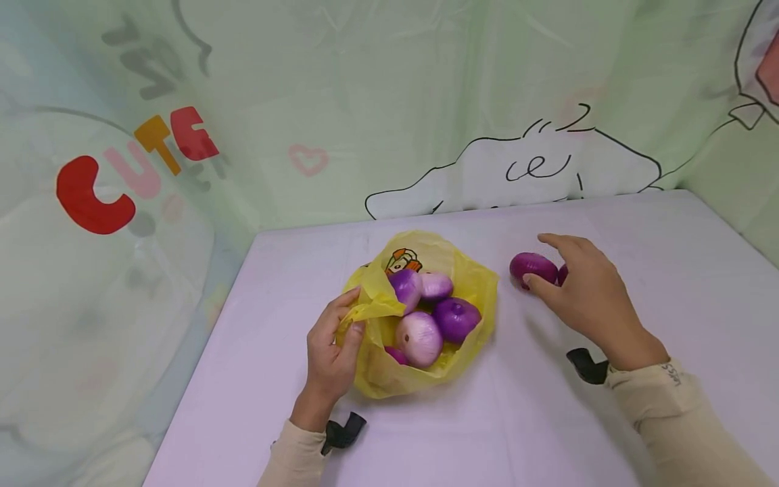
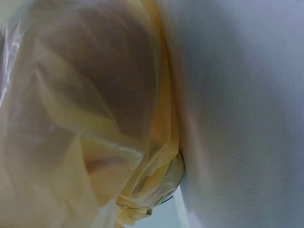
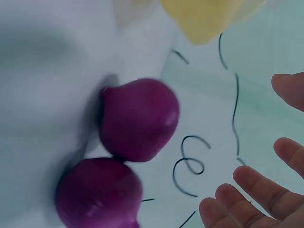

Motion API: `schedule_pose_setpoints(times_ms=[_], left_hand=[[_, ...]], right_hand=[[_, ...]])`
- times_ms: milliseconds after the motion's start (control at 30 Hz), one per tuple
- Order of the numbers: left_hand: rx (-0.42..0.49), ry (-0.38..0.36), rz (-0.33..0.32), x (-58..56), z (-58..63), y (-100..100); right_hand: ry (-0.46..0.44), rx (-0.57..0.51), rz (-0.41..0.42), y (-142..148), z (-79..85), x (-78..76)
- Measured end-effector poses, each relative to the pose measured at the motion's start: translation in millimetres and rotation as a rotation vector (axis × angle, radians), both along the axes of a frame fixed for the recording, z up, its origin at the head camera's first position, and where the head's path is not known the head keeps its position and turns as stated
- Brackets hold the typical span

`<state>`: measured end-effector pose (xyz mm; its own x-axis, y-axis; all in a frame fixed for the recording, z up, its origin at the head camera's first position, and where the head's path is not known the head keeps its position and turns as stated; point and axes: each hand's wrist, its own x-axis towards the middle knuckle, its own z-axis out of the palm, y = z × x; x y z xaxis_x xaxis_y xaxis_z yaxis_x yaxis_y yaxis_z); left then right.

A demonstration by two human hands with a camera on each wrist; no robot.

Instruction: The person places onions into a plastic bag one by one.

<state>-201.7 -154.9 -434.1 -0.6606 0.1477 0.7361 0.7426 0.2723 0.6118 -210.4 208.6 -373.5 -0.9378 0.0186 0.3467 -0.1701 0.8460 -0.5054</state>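
A yellow plastic bag (image 1: 377,379) stands wide-mouthed on the table with several purple and pale onions (image 1: 456,319) inside. At its left side my left hand (image 1: 331,348) grips the rim between thumb and fingers. Two dark purple onions lie side by side to the right of the bag; the nearer-to-bag onion (image 1: 533,269) shows well, the other is mostly hidden behind my right hand (image 1: 593,291). That hand hovers over them with fingers spread and holds nothing. In the right wrist view, both onions (image 3: 141,121) touch each other, apart from the fingertips (image 3: 247,175).
A pale lilac cloth covers the table (image 1: 462,439). Behind it hangs a printed curtain (image 1: 341,101) with letters and line drawings. Black straps (image 1: 587,366) sit at both wrists.
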Motion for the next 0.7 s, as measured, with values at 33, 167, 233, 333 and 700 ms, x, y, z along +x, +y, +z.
schedule_pose_setpoints(times_ms=[33, 167, 233, 333, 700], left_hand=[[0.0, -0.001, 0.001, 0.1, 0.0, 0], [-0.002, -0.006, 0.002, 0.7, 0.3, 0], [-0.002, -0.007, 0.0, 0.8, 0.4, 0], [-0.002, -0.006, -0.002, 0.6, 0.6, 0], [0.0, 0.001, -0.004, -0.1, 1.0, 0]], right_hand=[[-0.03, 0.001, -0.014, 4, -1.5, -2.4], [-0.128, 0.012, -0.059, 21, -10.5, -11.1], [-0.163, 0.015, -0.068, 29, -15.5, -14.8], [-0.206, 0.015, -0.082, 40, -23.4, -19.2], [-0.288, 0.039, -0.104, 62, -44.9, -28.8]])
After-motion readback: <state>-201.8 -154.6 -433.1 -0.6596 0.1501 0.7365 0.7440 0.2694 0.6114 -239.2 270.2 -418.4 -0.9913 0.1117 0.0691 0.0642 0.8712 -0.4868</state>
